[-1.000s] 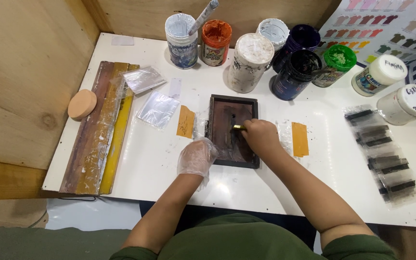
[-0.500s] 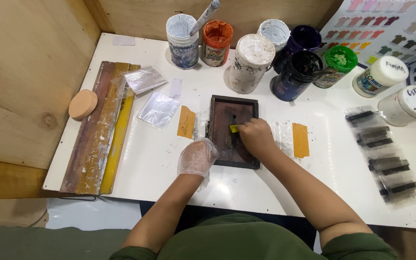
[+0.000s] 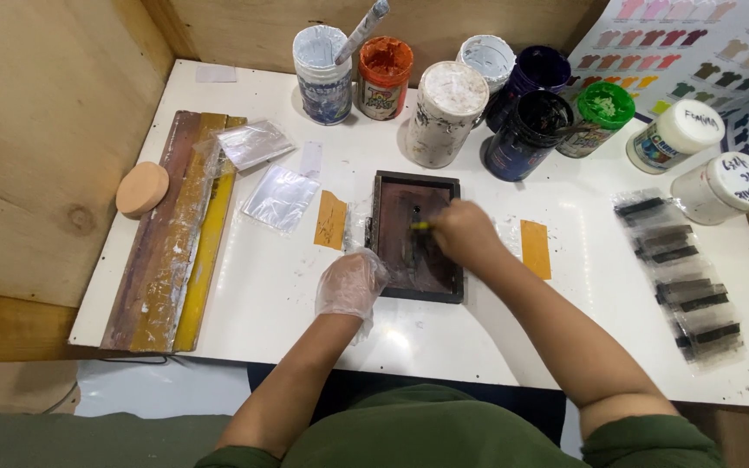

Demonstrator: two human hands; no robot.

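Observation:
A small dark wooden frame with a brown mesh screen (image 3: 396,217) lies flat in the middle of the white table (image 3: 262,295). My left hand (image 3: 350,284), in a thin clear glove, rests against the frame's near left corner. My right hand (image 3: 463,234) is bare and lies over the screen, closed on a small tool with a yellow tip (image 3: 420,226) that points left across the mesh. Two orange paper tags lie beside the frame, one on the left (image 3: 332,220) and one on the right (image 3: 535,249).
Several paint jars (image 3: 448,113) crowd the table's far edge, one with a stirring stick (image 3: 364,26). A long wooden squeegee (image 3: 171,234) and a round tan sponge (image 3: 141,188) lie at left. Clear plastic bags (image 3: 281,197) sit near it. Dark printed strips (image 3: 682,269) lie at right.
My right hand has slid a little toward the far end of the screen with the tool. My left hand has stayed at the frame's corner.

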